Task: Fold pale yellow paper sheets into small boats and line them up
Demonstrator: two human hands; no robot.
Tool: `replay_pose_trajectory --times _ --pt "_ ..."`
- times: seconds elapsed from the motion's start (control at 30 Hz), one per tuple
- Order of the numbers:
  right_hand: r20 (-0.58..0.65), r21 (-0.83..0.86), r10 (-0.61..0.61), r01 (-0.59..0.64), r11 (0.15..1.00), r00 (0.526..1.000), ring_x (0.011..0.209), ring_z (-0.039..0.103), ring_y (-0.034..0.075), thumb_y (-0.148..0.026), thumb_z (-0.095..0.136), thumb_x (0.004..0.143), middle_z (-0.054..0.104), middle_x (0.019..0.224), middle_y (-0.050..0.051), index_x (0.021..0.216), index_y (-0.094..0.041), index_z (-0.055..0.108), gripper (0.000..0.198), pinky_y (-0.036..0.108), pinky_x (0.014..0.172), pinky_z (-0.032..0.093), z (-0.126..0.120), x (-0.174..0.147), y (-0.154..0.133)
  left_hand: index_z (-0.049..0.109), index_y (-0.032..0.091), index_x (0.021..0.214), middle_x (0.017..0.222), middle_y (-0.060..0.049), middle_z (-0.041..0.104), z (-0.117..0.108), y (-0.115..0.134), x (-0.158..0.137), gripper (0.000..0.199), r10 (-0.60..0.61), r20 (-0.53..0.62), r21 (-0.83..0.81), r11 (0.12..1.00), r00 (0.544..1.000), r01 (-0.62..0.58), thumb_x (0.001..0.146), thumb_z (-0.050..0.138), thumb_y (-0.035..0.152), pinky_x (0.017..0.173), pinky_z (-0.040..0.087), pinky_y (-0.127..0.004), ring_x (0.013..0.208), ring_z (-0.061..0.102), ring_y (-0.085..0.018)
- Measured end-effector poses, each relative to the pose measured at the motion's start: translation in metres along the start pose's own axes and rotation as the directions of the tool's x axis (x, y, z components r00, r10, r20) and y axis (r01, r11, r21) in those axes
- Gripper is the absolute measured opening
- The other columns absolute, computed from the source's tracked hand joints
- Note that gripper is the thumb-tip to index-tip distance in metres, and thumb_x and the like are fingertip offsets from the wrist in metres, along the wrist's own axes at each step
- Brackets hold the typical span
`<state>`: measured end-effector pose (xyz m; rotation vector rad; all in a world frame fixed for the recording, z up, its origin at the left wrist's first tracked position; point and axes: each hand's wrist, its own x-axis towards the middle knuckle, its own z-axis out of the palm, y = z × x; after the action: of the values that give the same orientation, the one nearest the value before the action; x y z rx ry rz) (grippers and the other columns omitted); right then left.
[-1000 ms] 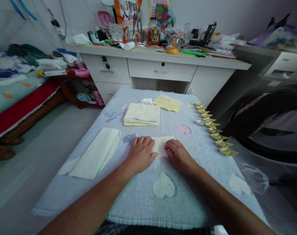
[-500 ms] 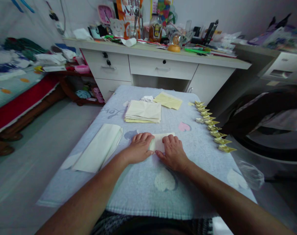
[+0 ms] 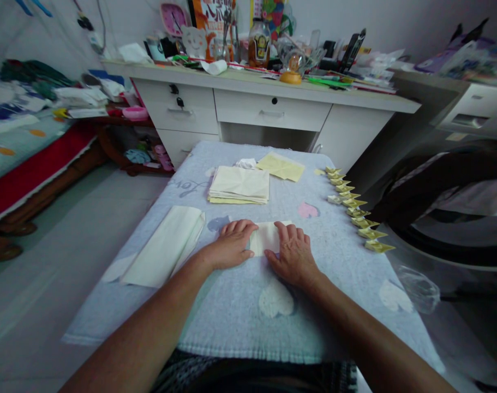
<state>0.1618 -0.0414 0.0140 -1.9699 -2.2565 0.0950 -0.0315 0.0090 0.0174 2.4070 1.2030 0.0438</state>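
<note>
A small folded sheet of pale paper (image 3: 265, 239) lies flat on the cloth-covered table, partly hidden under both hands. My left hand (image 3: 234, 243) rests on its left side, palm down with fingers stretched out. On its right side lies my right hand (image 3: 292, 250), also flat with the fingers a little apart. Beyond them sits a stack of cream paper sheets (image 3: 239, 183). A larger folded pale sheet (image 3: 165, 245) is left of my left forearm. Along the table's right edge stands a row of several folded yellow paper boats (image 3: 360, 222).
A yellow sheet (image 3: 281, 166) and a crumpled white tissue (image 3: 246, 163) lie at the back of the table (image 3: 232, 322). Behind it is a white desk (image 3: 183, 109) with a jar (image 3: 259, 43) and clutter on top. A front-loading washing machine (image 3: 448, 180) stands right, a bed (image 3: 31, 147) left.
My right hand has slid slightly to the right across the paper, so more of the sheet shows between the hands. My left hand stays nearly in place.
</note>
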Motion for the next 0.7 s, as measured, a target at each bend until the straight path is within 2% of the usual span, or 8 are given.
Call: replay_pose_trajectory --times 0.33,0.57,0.7 --pt "0.014 0.023 0.038 -0.038 0.999 0.999 0.099 0.044 0.029 -0.042 0.055 0.083 0.049 0.117 0.015 0.142 -0.018 0.029 0.069 0.041 0.083 0.033 0.001 -0.006 0.026 0.035 0.023 0.134 0.139 -0.009 0.039 -0.005 0.005 -0.002 0.057 -0.005 0.002 -0.014 1.0 1.0 0.005 0.079 0.052 0.027 0.107 0.028 -0.044 0.129 0.033 -0.028" --pt "0.012 0.001 0.113 -0.113 0.994 0.994 0.097 0.045 0.029 -0.04 0.056 0.084 0.048 0.115 0.014 0.151 -0.022 0.012 0.082 0.042 0.082 0.034 0.001 -0.011 0.058 0.035 0.022 0.134 0.139 -0.009 0.039 -0.005 0.003 -0.002 0.059 0.003 0.008 -0.03 1.0 1.0 -0.002 0.079 0.053 0.027 0.108 0.027 -0.043 0.129 0.033 -0.027" --pt "0.002 -0.002 0.118 -0.118 0.993 0.993 0.097 0.045 0.029 -0.039 0.056 0.085 0.048 0.116 0.014 0.151 -0.023 0.01 0.082 0.042 0.082 0.035 0.0 -0.015 0.069 0.034 0.023 0.134 0.139 -0.009 0.038 -0.003 0.001 -0.002 0.058 0.005 0.005 -0.033 0.999 1.0 -0.005 0.079 0.053 0.028 0.108 0.026 -0.044 0.129 0.033 -0.027"
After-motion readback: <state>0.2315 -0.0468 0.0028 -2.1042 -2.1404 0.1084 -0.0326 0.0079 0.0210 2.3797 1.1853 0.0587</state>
